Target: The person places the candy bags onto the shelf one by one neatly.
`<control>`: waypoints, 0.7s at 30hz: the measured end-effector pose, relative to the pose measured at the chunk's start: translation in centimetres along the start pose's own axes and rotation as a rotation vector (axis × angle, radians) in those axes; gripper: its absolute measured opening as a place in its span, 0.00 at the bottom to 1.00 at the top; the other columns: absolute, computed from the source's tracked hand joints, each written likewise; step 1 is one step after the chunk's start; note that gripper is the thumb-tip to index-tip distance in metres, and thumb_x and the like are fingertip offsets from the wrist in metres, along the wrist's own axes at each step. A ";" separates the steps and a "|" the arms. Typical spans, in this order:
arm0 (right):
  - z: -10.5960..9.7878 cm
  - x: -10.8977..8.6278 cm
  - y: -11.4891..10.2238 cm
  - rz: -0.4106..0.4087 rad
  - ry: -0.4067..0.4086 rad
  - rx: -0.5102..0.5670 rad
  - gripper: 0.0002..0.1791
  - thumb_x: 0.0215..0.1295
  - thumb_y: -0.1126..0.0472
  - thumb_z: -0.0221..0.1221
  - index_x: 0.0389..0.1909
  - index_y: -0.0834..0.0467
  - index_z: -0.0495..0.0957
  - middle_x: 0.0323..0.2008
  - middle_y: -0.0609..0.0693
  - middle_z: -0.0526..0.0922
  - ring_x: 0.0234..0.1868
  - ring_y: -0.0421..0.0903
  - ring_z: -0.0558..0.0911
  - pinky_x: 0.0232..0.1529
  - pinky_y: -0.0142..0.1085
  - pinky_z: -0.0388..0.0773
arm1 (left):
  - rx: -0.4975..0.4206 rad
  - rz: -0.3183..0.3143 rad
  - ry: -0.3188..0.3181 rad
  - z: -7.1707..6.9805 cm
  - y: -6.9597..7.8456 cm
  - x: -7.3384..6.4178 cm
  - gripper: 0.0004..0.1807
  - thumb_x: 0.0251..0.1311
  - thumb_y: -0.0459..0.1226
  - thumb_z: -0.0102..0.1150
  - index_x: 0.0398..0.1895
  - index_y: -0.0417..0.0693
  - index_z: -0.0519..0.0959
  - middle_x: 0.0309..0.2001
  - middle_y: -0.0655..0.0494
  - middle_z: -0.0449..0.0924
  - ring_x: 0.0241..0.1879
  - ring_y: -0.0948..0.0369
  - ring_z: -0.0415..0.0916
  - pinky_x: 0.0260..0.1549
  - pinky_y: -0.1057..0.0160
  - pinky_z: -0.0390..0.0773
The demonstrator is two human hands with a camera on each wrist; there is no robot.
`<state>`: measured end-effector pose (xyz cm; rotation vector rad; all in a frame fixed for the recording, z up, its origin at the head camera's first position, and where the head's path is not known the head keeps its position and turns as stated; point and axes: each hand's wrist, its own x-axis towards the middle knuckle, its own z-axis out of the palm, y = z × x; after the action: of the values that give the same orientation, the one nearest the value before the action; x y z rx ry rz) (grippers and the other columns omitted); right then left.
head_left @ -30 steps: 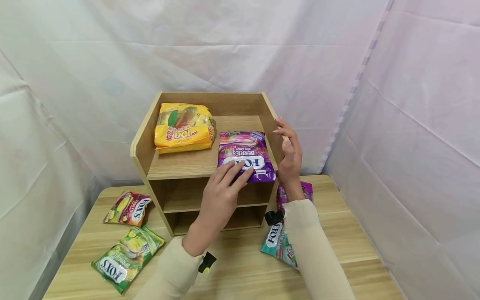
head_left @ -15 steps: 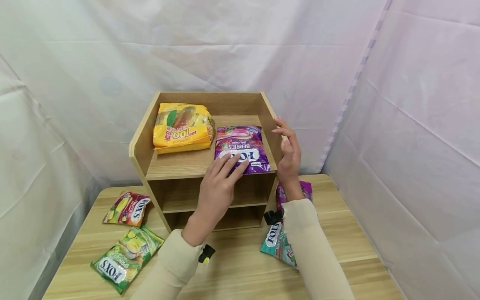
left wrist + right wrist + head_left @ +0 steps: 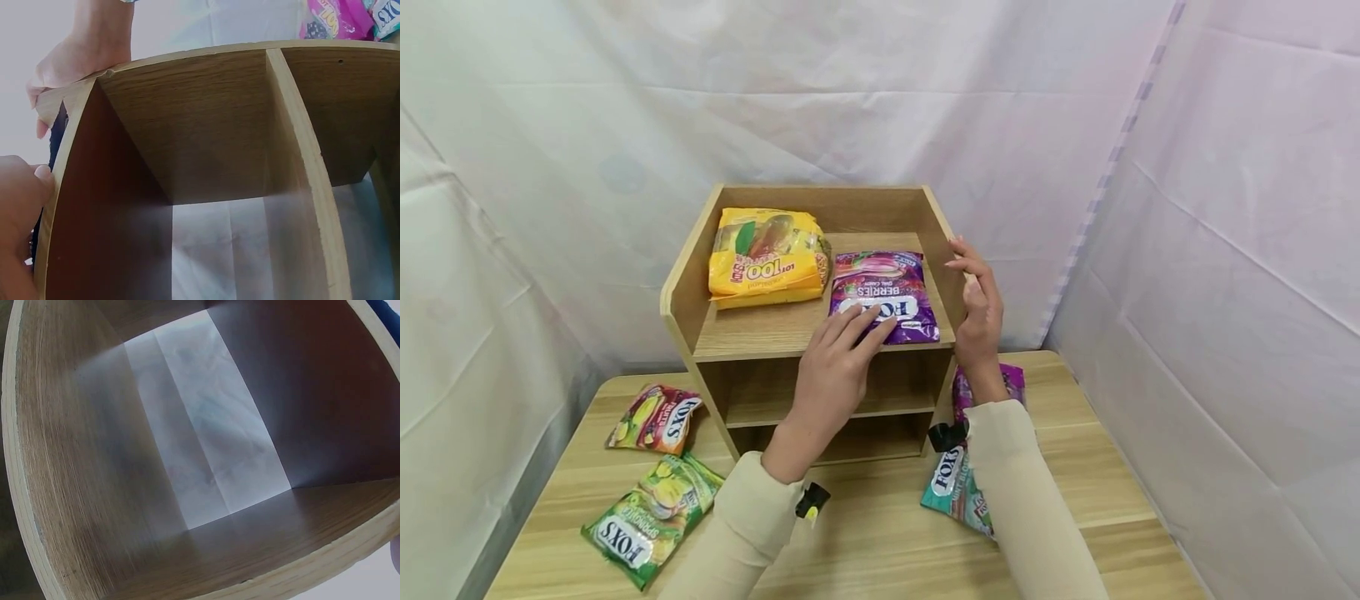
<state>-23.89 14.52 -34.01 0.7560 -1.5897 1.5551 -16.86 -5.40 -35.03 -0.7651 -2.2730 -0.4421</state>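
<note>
A purple candy bag [image 3: 883,292] lies flat on the top board of a wooden shelf unit [image 3: 767,337], its near edge close to the board's front. My left hand [image 3: 835,367] rests extended fingers on the bag's near part; in the left wrist view that hand's thumb [image 3: 44,175] touches the board's front edge. At the right side panel, my right hand [image 3: 981,312] holds the panel's edge, with fingertips over it in the head view. Left of the purple bag sits a yellow candy bag [image 3: 767,258]. The right wrist view looks into a lower compartment [image 3: 206,425].
On the wooden table [image 3: 872,533], a red bag [image 3: 655,417] and a green bag [image 3: 655,517] lie left of the unit. To its right are a teal bag [image 3: 958,487] and a magenta bag [image 3: 1011,383], partly behind my right arm. White cloth [image 3: 820,100] hangs behind.
The purple bag has slid back and slightly left on the top board, its near edge now just behind the front, my left hand moving with it. The right hand has stayed put.
</note>
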 end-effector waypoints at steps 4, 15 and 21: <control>-0.1 -0.1 -0.1 0.019 0.009 -0.004 0.21 0.65 0.61 0.36 0.47 0.69 0.72 0.62 0.62 0.69 0.70 0.52 0.59 0.69 0.47 0.50 | 0.022 0.012 -0.021 0.0 0.0 0.4 0.21 0.65 0.38 0.57 0.62 0.52 0.75 0.61 0.49 0.73 0.64 0.50 0.65 0.66 0.52 0.58; -0.1 -0.1 0.0 0.025 0.003 -0.022 0.21 0.65 0.60 0.36 0.47 0.68 0.72 0.63 0.61 0.69 0.70 0.54 0.59 0.69 0.47 0.51 | 0.048 -0.067 -0.213 -0.6 0.1 1.8 0.28 0.67 0.54 0.51 0.66 0.53 0.71 0.66 0.49 0.68 0.67 0.50 0.60 0.67 0.50 0.54; -0.1 0.0 0.0 0.018 -0.002 -0.020 0.21 0.65 0.61 0.36 0.47 0.69 0.72 0.63 0.62 0.69 0.70 0.53 0.59 0.70 0.48 0.50 | 0.078 -0.092 -0.287 -0.8 0.0 2.2 0.33 0.65 0.59 0.48 0.68 0.54 0.68 0.69 0.50 0.63 0.70 0.50 0.55 0.69 0.50 0.49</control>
<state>-23.91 14.61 -34.06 0.7345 -1.6147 1.5496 -17.77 -4.93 -32.92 -0.7247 -2.5845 -0.2982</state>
